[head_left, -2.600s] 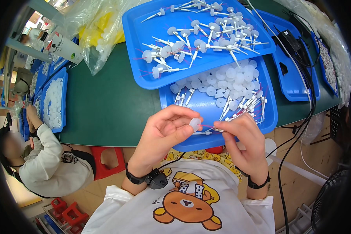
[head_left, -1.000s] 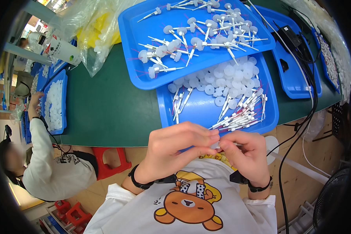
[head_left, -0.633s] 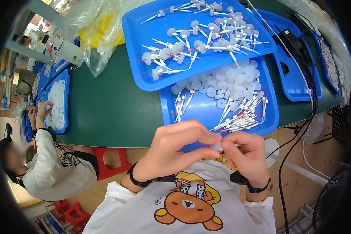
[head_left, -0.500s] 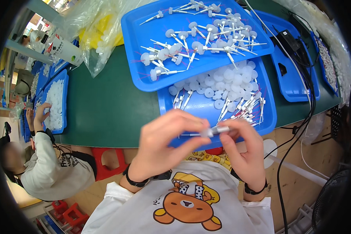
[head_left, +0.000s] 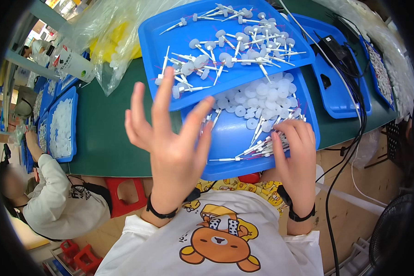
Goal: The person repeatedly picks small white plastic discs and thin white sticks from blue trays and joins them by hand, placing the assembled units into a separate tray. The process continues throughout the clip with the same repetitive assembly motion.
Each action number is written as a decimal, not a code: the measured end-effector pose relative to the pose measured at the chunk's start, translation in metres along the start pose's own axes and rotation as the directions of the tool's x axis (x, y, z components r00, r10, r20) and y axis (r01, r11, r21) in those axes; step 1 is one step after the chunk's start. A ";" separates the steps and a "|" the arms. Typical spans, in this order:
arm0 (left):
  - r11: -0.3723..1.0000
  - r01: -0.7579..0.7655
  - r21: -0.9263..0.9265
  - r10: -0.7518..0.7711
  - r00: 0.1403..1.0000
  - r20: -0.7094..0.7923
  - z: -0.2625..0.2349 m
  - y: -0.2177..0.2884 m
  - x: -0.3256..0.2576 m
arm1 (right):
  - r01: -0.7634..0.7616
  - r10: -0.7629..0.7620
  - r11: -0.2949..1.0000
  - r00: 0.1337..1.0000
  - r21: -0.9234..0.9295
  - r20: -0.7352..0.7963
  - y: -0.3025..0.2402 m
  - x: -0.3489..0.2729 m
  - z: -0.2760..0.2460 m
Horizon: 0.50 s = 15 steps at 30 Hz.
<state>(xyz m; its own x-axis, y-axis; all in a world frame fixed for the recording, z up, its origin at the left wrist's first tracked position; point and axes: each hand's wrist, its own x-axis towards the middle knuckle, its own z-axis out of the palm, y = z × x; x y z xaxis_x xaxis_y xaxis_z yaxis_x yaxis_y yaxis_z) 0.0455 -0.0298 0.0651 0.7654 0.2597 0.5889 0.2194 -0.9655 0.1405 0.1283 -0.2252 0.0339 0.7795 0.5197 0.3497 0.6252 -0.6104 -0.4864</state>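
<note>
My left hand (head_left: 170,133) is raised over the near left corner of the upper blue tray (head_left: 179,102), its fingers spread and nothing in its grasp. Close to its fingertips, a white rod (head_left: 166,60) with a round translucent piece lies among several such assemblies (head_left: 225,57) in that tray. In the lower blue tray (head_left: 221,131), my right hand (head_left: 296,156) reaches down with bent fingers onto a pile of thin white rods with red wires (head_left: 264,148). Its thumb stands a little apart from the forefinger. Behind it in the same tray are heaped translucent white discs (head_left: 267,99).
Black and white cables (head_left: 364,119) run down at the right, beside another blue tray (head_left: 349,103) with a black adapter (head_left: 331,48). Plastic bags (head_left: 112,50) and a cup (head_left: 71,62) sit at the far left. A co-worker (head_left: 55,193) sits left by more trays.
My hands have parted. The left moved up and away over the upper tray, letting go of the assembly both held; the right went down to the rods. The trays appear shifted slightly left.
</note>
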 end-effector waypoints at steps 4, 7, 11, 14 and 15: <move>0.936 -0.146 -0.322 0.219 0.954 0.204 0.005 0.013 -0.008 | 0.064 -0.067 0.983 0.998 -0.172 -0.008 0.005 0.010 0.011; 0.835 -0.186 -0.518 0.381 0.875 0.299 0.028 0.010 -0.011 | 0.121 -0.121 0.975 0.993 -0.188 0.013 0.003 0.016 0.009; 0.831 -0.231 -0.505 0.423 0.853 0.306 0.049 0.015 -0.005 | 0.156 -0.152 0.987 0.985 -0.042 0.086 0.010 0.015 0.010; 0.889 -0.230 -0.396 0.381 0.852 0.360 0.049 0.019 -0.001 | 0.175 -0.179 0.983 0.980 0.057 0.081 0.023 0.013 0.008; 0.911 -0.219 -0.350 0.352 0.855 0.382 0.048 0.020 -0.002 | 0.150 -0.158 0.985 0.983 0.083 0.094 0.025 0.013 0.004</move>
<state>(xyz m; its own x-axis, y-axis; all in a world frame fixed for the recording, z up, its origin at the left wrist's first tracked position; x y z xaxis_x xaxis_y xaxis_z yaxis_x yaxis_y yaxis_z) 0.0774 -0.0482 0.0290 0.9623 -0.1096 0.2487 -0.1792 -0.9439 0.2773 0.1543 -0.2313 0.0230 0.6639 0.6634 0.3452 0.7298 -0.4739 -0.4928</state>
